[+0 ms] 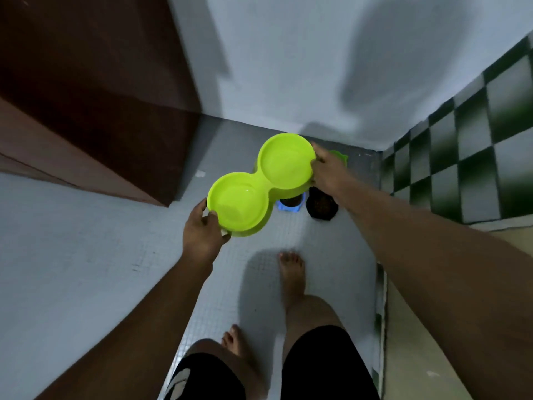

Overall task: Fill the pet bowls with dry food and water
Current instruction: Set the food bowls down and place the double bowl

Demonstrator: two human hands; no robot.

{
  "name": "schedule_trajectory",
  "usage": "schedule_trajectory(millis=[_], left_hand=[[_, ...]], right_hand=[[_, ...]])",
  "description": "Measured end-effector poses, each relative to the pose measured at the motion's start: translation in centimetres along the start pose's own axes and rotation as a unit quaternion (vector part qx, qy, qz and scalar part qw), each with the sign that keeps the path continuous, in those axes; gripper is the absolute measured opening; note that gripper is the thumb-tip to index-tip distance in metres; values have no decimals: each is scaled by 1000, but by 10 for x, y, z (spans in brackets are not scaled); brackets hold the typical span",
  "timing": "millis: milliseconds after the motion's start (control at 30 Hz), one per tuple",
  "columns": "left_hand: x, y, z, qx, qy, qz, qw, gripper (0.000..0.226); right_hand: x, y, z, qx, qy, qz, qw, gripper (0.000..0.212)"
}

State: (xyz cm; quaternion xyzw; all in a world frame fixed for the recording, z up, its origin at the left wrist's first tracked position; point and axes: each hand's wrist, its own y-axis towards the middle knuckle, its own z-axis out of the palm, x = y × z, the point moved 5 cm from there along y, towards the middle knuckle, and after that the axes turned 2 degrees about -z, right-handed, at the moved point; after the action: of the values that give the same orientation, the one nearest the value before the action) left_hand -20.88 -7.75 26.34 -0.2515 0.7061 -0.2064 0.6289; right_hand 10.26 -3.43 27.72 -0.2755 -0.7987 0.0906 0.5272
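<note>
A lime-green double pet bowl hangs level above the floor, both wells holding clear water. My left hand grips its near-left rim, and my right hand grips its far-right rim. On the floor beneath it stand a blue bowl and a black bowl, both holding brown dry food. A small green bowl is mostly hidden behind my right hand.
A dark brown wooden door stands at the left. A pale wall closes the far end, and green-and-white checkered tiles cover the right wall. My bare feet stand on the grey mosaic floor.
</note>
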Motion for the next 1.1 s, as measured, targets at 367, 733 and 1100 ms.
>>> schedule_trajectory(millis=[367,733,1100], left_hand=[[128,225,120,-59,-96,-94,989,45],[222,362,174,-60,-66,-100,991,80],[251,393,186,-38,-44,-105,993,91]], right_hand=[[-149,348,95,98,-118,-124,980,55],[-199,442,171,93,-198,-135,966,61],[-212,460,197,99,-204,-101,969,61]])
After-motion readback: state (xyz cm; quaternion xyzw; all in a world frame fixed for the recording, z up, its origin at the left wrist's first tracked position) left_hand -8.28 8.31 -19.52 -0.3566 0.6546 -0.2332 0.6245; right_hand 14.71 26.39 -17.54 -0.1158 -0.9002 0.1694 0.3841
